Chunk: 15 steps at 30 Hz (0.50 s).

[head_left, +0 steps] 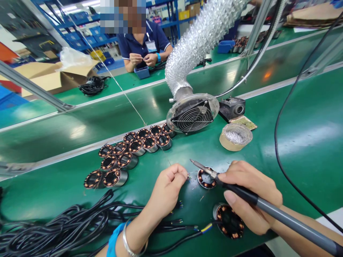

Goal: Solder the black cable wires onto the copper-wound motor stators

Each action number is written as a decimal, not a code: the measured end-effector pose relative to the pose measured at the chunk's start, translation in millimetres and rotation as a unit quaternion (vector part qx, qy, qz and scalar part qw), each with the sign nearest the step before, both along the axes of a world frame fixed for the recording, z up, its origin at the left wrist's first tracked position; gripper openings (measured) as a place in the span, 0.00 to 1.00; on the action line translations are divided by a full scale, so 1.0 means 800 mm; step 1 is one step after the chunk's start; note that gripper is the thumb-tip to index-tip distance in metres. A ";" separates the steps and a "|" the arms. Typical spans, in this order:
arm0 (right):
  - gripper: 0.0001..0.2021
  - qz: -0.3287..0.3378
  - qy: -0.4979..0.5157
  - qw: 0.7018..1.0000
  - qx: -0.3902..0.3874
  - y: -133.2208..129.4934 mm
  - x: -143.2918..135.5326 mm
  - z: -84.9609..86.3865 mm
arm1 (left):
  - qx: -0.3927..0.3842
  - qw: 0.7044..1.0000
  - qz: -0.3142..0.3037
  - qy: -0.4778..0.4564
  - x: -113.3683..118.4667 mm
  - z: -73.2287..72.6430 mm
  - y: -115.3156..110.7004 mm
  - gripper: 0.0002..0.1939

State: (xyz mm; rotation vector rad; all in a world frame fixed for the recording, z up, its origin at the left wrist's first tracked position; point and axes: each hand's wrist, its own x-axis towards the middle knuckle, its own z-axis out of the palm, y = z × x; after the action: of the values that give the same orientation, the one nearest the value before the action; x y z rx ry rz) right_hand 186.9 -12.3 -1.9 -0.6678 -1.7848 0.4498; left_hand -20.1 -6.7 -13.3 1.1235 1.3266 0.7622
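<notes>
My right hand (249,196) grips a soldering iron (241,194) with a dark grip and grey handle. Its tip points up and left, above a small copper-wound ring stator (207,178) on the bench. To the left, my left hand (170,184) is closed in a pinch on a thin wire, whose fine ends show just past the fingertips. Under my right hand sits another stator (229,221), with a black cable and a yellow-blue lead (207,227) beside it. Loose wire bits lie between the hands.
Several stators (135,147) stand in rows at the left back. Black cables (66,228) pile at front left. A fume extractor fan (193,117) hangs on a foil duct. Beyond it are a round solder tub (235,137) and a dark stand (233,107). A co-worker (146,46) sits opposite.
</notes>
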 end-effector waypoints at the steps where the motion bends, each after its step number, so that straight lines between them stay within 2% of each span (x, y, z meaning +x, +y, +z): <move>1: 0.18 -0.002 0.000 1.000 -0.001 0.001 0.000 -0.001 | 0.000 1.000 -0.001 -0.001 0.000 0.000 0.000 0.09; 7: 0.18 0.019 -0.040 0.998 -0.042 0.014 -0.006 0.001 | -0.001 1.000 -0.019 -0.010 -0.001 0.000 0.000 0.10; 11: 0.11 0.071 -0.112 0.991 -0.031 0.033 -0.025 -0.002 | -0.005 0.999 -0.045 -0.029 -0.006 0.000 -0.001 0.14; 15: 0.13 0.099 -0.127 0.987 -0.015 0.040 -0.040 -0.013 | 0.007 0.996 -0.077 -0.045 -0.013 -0.002 -0.004 0.16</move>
State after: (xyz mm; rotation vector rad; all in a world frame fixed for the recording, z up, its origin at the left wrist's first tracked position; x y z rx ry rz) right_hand 154.9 20.1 -12.2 -0.5920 -2.1014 0.5447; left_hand -30.5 -9.9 -15.0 1.1733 1.1473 0.7013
